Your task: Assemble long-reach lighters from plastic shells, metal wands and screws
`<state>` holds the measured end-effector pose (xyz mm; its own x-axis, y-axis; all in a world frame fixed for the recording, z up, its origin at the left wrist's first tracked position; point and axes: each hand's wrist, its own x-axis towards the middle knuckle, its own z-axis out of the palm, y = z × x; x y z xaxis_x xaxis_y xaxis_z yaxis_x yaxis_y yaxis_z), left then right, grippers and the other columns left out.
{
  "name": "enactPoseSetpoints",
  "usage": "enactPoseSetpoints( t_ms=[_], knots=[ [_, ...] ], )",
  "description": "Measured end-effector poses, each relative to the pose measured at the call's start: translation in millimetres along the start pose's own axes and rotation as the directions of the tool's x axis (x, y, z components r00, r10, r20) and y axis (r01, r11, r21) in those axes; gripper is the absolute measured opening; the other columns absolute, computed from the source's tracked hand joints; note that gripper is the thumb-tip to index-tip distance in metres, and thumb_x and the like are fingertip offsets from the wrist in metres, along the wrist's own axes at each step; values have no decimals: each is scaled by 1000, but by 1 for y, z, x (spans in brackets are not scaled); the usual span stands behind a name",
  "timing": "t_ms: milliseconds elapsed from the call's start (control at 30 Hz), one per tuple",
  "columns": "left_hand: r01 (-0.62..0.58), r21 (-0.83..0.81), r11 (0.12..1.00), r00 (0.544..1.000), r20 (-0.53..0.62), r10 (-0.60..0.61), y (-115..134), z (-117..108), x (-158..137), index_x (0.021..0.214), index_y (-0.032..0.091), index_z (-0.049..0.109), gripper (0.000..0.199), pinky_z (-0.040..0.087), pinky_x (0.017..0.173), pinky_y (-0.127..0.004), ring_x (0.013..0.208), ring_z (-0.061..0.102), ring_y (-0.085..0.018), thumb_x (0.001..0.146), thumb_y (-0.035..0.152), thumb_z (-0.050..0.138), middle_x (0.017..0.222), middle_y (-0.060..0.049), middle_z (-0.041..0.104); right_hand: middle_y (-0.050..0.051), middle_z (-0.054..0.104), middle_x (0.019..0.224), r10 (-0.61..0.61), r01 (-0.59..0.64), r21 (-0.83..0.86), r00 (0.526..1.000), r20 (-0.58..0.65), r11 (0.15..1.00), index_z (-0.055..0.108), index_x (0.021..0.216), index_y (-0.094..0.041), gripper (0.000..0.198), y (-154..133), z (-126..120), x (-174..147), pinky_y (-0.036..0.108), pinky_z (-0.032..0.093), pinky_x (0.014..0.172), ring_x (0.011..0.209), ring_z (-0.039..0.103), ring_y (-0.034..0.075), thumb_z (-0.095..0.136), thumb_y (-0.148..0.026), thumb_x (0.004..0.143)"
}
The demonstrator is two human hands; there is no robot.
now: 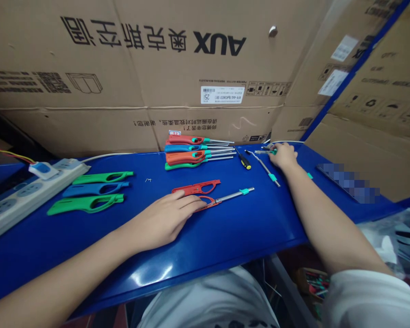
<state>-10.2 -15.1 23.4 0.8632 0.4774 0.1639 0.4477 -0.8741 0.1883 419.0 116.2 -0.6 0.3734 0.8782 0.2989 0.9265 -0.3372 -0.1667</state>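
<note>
My left hand [167,216] lies over a red-orange lighter handle half, its fingers curled onto it. A metal lighter tube [234,196] with a teal piece sticks out of that half to the right. Just behind it rests a second red handle half [196,187]. At the back right, my right hand [283,156] has its fingers closed among small clear and teal parts [263,151]; what they pinch is mostly hidden. Left of that hand lie another metal tube with a teal piece [268,171] and a black and yellow screwdriver [243,160].
Several assembled lighters [186,155] are stacked at the back. Green and blue handle halves [89,205] lie left, beside a white power strip [30,189]. Small screws [148,180] sit on the blue table [225,241]. Cardboard walls [123,91] close the back; a dark flat object [345,182] lies right.
</note>
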Motion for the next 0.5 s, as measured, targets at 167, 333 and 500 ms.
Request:
enactPoseSetpoints(
  t_ms=[167, 333, 500],
  knots=[
    [19, -28, 999, 1000, 3, -18, 1, -2, 1, 143, 25, 49, 43, 46, 108, -41, 130, 53, -24, 102, 15, 42, 142, -8, 57, 16, 58, 123, 75, -75, -5, 997, -14, 997, 69, 108, -19, 25, -2, -6, 0, 50, 42, 97, 118, 49, 33, 60, -22, 85],
    [34, -46, 998, 998, -50, -37, 2, -1, 1, 140, 26, 53, 38, 49, 105, -40, 127, 55, -24, 103, 19, 43, 137, -9, 59, 19, 56, 122, 166, -166, -23, 986, -7, 986, 71, 102, -15, 25, -2, -7, -1, 52, 43, 95, 116, 51, 36, 68, -26, 80],
    [49, -35, 998, 998, -40, -50, 0, 2, 1, 140, 25, 51, 38, 50, 104, -42, 126, 55, -25, 104, 20, 42, 138, -9, 58, 16, 60, 118, 153, -153, -13, 988, -34, 988, 73, 91, -16, 15, -4, -9, -4, 49, 45, 93, 112, 54, 33, 61, -18, 83]
  ],
)
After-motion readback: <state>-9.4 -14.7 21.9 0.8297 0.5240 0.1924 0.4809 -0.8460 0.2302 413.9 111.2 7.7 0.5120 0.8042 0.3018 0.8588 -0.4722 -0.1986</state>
